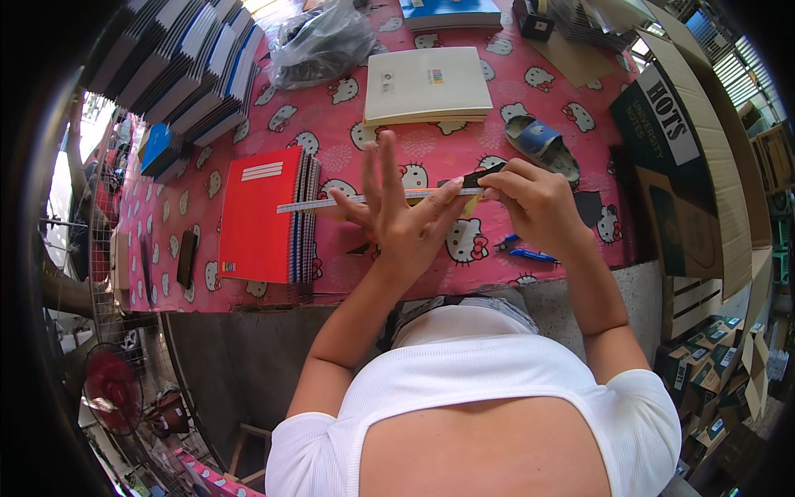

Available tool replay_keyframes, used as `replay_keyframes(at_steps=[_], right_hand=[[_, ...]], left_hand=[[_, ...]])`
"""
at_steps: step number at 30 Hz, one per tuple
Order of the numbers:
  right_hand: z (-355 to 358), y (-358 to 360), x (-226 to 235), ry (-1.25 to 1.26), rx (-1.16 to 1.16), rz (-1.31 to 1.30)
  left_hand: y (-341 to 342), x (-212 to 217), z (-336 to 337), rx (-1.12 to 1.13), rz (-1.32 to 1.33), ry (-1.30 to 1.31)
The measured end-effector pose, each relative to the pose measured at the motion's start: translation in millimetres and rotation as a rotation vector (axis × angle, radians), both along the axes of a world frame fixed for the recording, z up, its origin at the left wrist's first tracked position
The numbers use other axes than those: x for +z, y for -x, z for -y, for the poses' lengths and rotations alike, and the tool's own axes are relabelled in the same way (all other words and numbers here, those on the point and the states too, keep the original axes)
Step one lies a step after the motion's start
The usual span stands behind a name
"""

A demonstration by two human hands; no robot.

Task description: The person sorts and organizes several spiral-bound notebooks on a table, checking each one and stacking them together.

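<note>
Two hands work over the pink cartoon-cat tabletop (348, 124): the left hand (397, 219), fingers spread, presses flat on a long steel ruler (331, 202) beside the red spiral-bound notebook stack (263, 214), while the right hand (534, 199) has its grip closed on a small black cutter (480, 176) at the ruler's edge. Firm pressure and fingertips behind the edge would serve best. A clear plastic bag (319, 41) holds dark, unclear items
</note>
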State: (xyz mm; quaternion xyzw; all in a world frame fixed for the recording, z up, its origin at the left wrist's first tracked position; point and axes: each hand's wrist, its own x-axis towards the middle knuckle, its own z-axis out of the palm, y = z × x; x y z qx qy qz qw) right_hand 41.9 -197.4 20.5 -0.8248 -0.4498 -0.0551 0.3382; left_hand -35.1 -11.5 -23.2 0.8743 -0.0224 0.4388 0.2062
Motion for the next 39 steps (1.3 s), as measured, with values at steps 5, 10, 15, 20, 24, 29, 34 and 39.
replay_keyframes(at_steps=[5,10,15,20,24,29,34,39], right_hand=[[-6,3,7,-0.063,-0.036,-0.035],[-10,6,8,-0.057,-0.055,0.037],[-19,14,12,-0.083,-0.12,0.028],[-17,5,-1,-0.062,-0.056,0.105],[-26,12,7,-0.161,-0.097,0.116],[-20,11,-7,-0.177,-0.138,0.082],[-29,12,6,-0.217,-0.159,0.023],[-31,8,12,-0.184,-0.118,0.189]], left_hand=[[0,2,-1,-0.13,-0.051,0.13],[3,4,-4,-0.142,-0.116,0.074],[3,6,-2,-0.077,-0.113,0.079],[7,10,4,0.011,-0.282,-0.008],[4,-6,2,0.192,-0.255,-0.238],[4,-2,4,0.218,-0.335,-0.298],[3,0,2,0.215,-0.364,-0.298],[6,2,1,0.191,-0.325,-0.27]])
